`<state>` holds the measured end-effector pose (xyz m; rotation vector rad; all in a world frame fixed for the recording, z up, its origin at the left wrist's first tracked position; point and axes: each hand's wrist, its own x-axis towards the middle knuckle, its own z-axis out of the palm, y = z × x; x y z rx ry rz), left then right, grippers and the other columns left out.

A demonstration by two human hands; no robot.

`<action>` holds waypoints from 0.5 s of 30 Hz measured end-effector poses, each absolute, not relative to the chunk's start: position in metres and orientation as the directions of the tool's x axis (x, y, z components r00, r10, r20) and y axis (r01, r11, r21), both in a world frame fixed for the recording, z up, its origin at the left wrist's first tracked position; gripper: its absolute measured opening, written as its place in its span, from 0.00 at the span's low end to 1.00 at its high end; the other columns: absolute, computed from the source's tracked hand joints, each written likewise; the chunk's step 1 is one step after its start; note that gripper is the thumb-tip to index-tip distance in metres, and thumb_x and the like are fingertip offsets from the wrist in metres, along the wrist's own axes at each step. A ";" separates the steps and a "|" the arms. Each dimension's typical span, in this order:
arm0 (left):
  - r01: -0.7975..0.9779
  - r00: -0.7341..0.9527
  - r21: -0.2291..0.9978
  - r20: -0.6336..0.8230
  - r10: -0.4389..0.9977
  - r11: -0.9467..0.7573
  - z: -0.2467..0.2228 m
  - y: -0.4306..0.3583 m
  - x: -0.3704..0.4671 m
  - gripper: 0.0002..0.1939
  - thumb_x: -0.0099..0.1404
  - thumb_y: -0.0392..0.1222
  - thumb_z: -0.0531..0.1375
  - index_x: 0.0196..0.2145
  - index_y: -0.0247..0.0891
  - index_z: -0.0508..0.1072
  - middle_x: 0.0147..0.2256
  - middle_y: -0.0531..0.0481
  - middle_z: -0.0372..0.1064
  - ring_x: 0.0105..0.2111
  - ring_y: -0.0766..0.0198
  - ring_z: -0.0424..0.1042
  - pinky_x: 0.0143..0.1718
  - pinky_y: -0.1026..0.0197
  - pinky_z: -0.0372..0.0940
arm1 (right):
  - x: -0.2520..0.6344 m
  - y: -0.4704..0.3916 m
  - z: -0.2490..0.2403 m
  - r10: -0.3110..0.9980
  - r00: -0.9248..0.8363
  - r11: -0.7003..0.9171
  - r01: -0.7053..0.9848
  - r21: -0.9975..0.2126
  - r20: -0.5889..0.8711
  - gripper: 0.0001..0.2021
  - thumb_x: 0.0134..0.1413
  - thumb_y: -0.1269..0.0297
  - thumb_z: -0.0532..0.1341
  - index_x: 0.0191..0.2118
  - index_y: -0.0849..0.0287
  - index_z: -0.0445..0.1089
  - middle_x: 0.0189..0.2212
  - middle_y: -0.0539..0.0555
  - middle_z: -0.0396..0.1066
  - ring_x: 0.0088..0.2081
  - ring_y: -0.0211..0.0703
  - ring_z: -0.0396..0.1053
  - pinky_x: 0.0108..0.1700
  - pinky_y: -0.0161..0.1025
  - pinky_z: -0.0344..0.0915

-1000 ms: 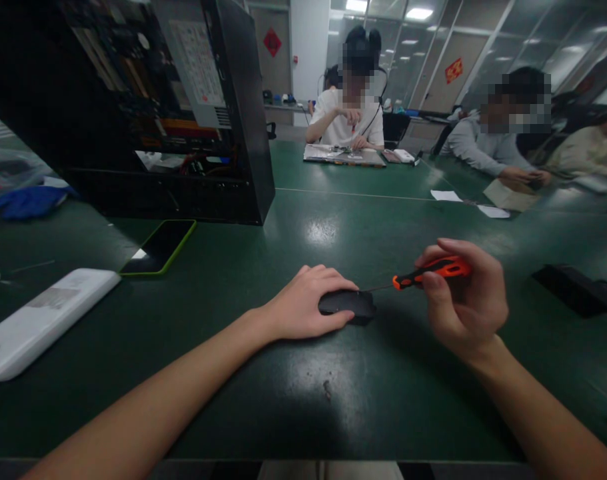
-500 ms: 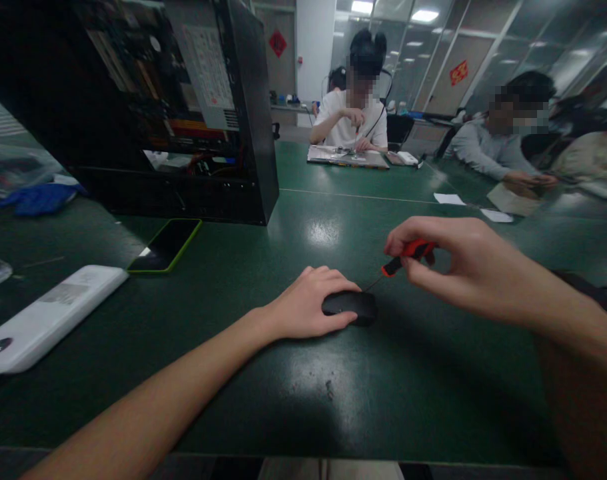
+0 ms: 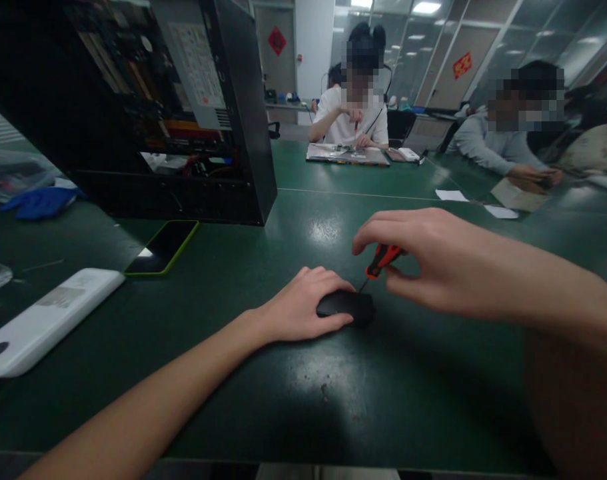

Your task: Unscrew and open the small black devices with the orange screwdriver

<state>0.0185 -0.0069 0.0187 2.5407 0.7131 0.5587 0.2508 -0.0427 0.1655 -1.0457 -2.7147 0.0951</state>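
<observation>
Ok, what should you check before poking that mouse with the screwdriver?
1. Left hand resting on the mouse, holding it down: ok.
2. Mouse flat on the table: ok.
3. Right hand pinching the screwdriver: ok.
4. Tip aimed down at the mouse: ok.
5. Tip seated in a screw: cannot tell, too small and dark.
6. Left fingers away from the tip: not ok, they lie close beside it.
</observation>
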 end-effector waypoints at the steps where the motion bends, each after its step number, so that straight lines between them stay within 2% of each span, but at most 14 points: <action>1: 0.385 0.786 0.507 0.259 0.562 -0.772 0.019 -0.007 0.018 0.20 0.71 0.53 0.66 0.56 0.43 0.72 0.53 0.47 0.76 0.53 0.51 0.72 0.53 0.49 0.59 | 0.252 -0.043 0.167 0.674 -0.715 0.738 0.662 -0.132 0.185 0.13 0.57 0.71 0.64 0.48 0.57 0.76 0.41 0.53 0.78 0.40 0.45 0.74 0.38 0.38 0.63; 4: 0.378 0.791 0.492 0.269 0.550 -0.784 0.020 -0.007 0.018 0.21 0.70 0.51 0.66 0.56 0.43 0.72 0.53 0.47 0.75 0.53 0.51 0.72 0.52 0.50 0.59 | 0.252 -0.042 0.167 0.693 -0.696 0.719 0.685 -0.114 0.188 0.06 0.61 0.65 0.64 0.42 0.57 0.77 0.35 0.52 0.77 0.34 0.43 0.72 0.34 0.38 0.60; 6: 0.375 0.792 0.486 0.273 0.545 -0.789 0.021 -0.007 0.018 0.21 0.70 0.51 0.66 0.56 0.43 0.71 0.53 0.47 0.75 0.53 0.52 0.72 0.53 0.50 0.59 | 0.250 -0.039 0.166 0.678 -0.705 0.733 0.671 -0.114 0.206 0.06 0.65 0.65 0.62 0.41 0.58 0.78 0.34 0.53 0.77 0.33 0.42 0.72 0.34 0.38 0.61; 8: 0.377 0.792 0.488 0.270 0.547 -0.787 0.021 -0.007 0.018 0.20 0.71 0.51 0.66 0.56 0.42 0.72 0.53 0.48 0.75 0.53 0.52 0.72 0.53 0.50 0.59 | 0.250 -0.037 0.165 0.639 -0.732 0.767 0.630 -0.124 0.238 0.09 0.64 0.70 0.60 0.45 0.59 0.77 0.40 0.55 0.77 0.38 0.43 0.73 0.37 0.38 0.63; 11: 0.386 0.791 0.492 0.259 0.554 -0.780 0.021 -0.008 0.018 0.20 0.71 0.52 0.66 0.56 0.43 0.72 0.53 0.48 0.75 0.53 0.52 0.72 0.54 0.49 0.58 | 0.252 -0.036 0.164 0.585 -0.772 0.811 0.565 -0.152 0.249 0.16 0.58 0.75 0.62 0.51 0.57 0.76 0.50 0.57 0.75 0.45 0.46 0.74 0.42 0.38 0.65; 13: 0.389 0.791 0.487 0.258 0.555 -0.782 0.021 -0.007 0.018 0.21 0.71 0.52 0.66 0.56 0.43 0.72 0.53 0.48 0.75 0.54 0.52 0.72 0.54 0.49 0.58 | 0.253 -0.037 0.164 0.584 -0.775 0.811 0.566 -0.147 0.240 0.16 0.57 0.74 0.63 0.50 0.56 0.76 0.52 0.56 0.74 0.45 0.45 0.73 0.41 0.38 0.65; 15: 0.394 0.789 0.479 0.261 0.556 -0.784 0.021 -0.007 0.018 0.21 0.71 0.52 0.66 0.57 0.42 0.71 0.53 0.47 0.75 0.54 0.51 0.72 0.54 0.49 0.59 | 0.253 -0.037 0.164 0.613 -0.754 0.788 0.604 -0.114 0.238 0.11 0.60 0.70 0.64 0.48 0.57 0.77 0.49 0.56 0.75 0.42 0.46 0.73 0.40 0.39 0.65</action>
